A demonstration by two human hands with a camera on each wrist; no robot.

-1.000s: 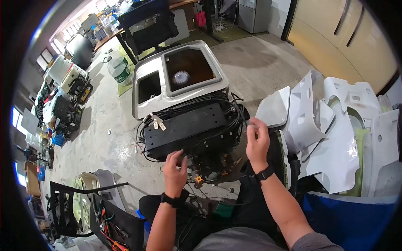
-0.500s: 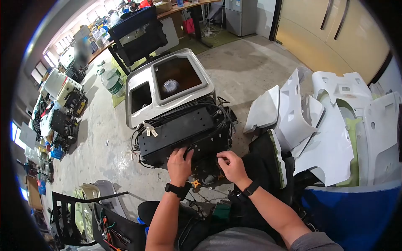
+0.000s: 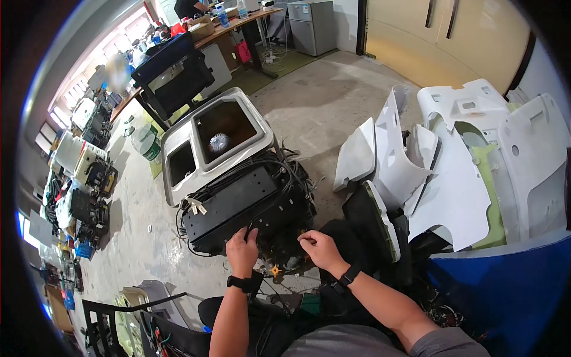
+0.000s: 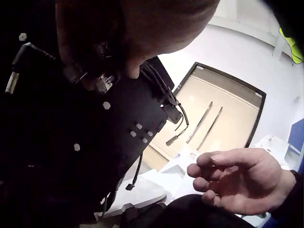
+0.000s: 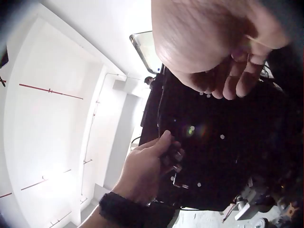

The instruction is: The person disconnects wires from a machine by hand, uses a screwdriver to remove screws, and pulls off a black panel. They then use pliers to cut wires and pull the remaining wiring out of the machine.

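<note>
Gripping black box cables, both hands.

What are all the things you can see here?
black box: one, black, on the floor, wrapped in cables
cables: many, black, looped round the box
tags: a few, white, at the box's left end
grey cover: one, grey, two openings, behind the box
white panels: several, white, heaped on the right
black chair: one, black, by the desk
orange knob: one, orange, below the box
left hand: fingers on connectors at the box's near edge, black wristband
right hand: fingers curled, beside the box, black wristband
</note>
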